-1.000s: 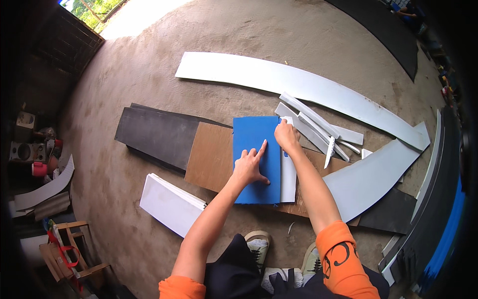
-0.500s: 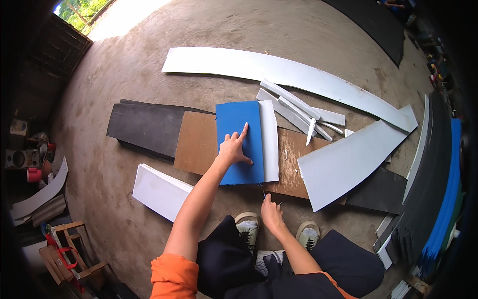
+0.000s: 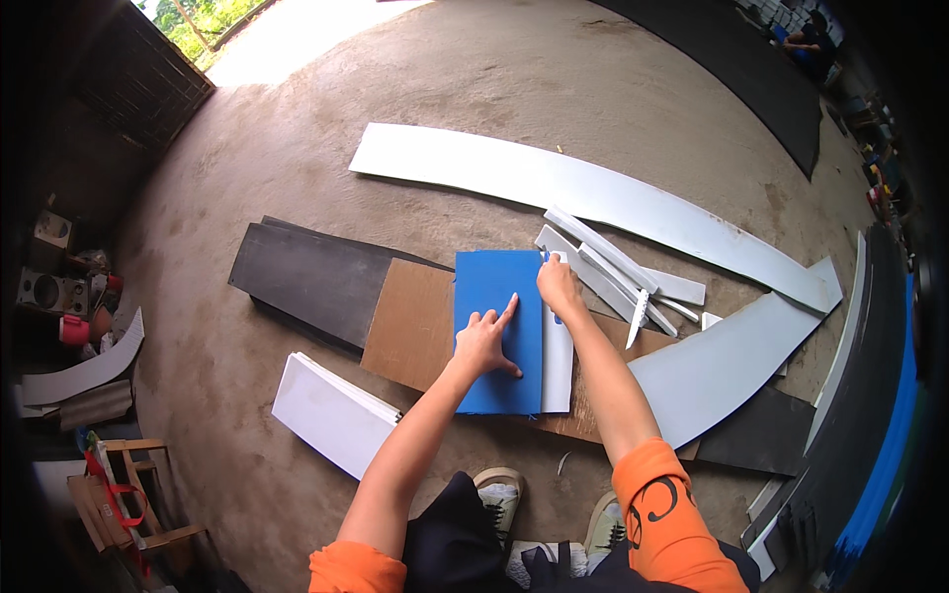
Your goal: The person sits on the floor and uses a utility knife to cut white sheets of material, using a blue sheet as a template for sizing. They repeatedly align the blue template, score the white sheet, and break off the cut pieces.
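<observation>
My left hand (image 3: 482,341) lies on a blue rectangular sheet (image 3: 484,395), its fingers and thumb spread as it presses down. Under the blue sheet, a white foam sheet (image 3: 558,381) sticks out along the right side. Both rest on a brown board (image 3: 407,316), which is scuffed on its right part. At the far right corner of the blue sheet, my right hand (image 3: 560,285) is closed round a slim blue utility knife (image 3: 557,318). Fingers hide most of the knife, and its blade is not clearly visible.
Dark boards (image 3: 306,277) lie under the brown board. White foam strips (image 3: 603,262) are heaped at right, with a white serrated piece (image 3: 638,318). A long white sheet (image 3: 554,183) stretches behind; stacked white pieces (image 3: 336,415) lie at left. A person (image 3: 813,44) is far right.
My right hand has moved from the near edge of the blue sheet to its far right corner, carrying the knife. The left hand stays spread on the sheet. The view has shifted.
</observation>
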A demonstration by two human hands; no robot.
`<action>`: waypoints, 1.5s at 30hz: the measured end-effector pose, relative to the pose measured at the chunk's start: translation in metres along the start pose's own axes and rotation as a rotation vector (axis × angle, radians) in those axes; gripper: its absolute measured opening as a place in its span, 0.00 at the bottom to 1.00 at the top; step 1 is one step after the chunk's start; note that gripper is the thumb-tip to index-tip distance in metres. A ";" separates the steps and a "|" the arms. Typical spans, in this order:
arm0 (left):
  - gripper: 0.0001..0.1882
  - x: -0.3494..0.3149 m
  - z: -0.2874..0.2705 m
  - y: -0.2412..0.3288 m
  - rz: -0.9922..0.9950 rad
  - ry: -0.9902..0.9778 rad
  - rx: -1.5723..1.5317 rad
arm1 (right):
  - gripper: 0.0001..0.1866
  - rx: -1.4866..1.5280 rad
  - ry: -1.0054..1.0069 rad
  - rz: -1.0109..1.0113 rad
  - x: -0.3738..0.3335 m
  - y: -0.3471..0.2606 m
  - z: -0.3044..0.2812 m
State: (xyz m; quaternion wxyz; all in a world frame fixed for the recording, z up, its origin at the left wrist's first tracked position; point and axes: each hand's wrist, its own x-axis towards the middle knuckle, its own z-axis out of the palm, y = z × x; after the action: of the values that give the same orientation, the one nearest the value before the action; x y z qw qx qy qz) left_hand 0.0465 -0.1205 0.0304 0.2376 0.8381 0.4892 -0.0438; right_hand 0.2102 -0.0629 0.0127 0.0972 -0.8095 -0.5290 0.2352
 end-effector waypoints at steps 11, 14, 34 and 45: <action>0.70 -0.004 -0.003 -0.008 -0.004 0.021 0.049 | 0.16 0.110 -0.398 0.257 -0.043 -0.012 -0.003; 0.70 0.001 0.000 0.005 -0.003 0.001 0.060 | 0.17 0.075 -0.464 0.279 -0.109 0.012 -0.006; 0.69 -0.002 0.009 -0.009 -0.016 0.039 0.027 | 0.15 0.165 -0.176 -0.010 -0.140 0.055 -0.016; 0.68 -0.003 0.002 -0.007 -0.003 0.069 -0.021 | 0.14 -0.037 -0.017 0.016 0.008 -0.004 0.010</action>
State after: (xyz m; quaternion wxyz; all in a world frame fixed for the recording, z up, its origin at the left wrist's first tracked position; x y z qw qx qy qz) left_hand 0.0392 -0.1211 0.0271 0.2292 0.8358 0.4989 -0.0098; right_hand 0.2046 -0.0554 0.0032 0.0755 -0.8135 -0.5275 0.2331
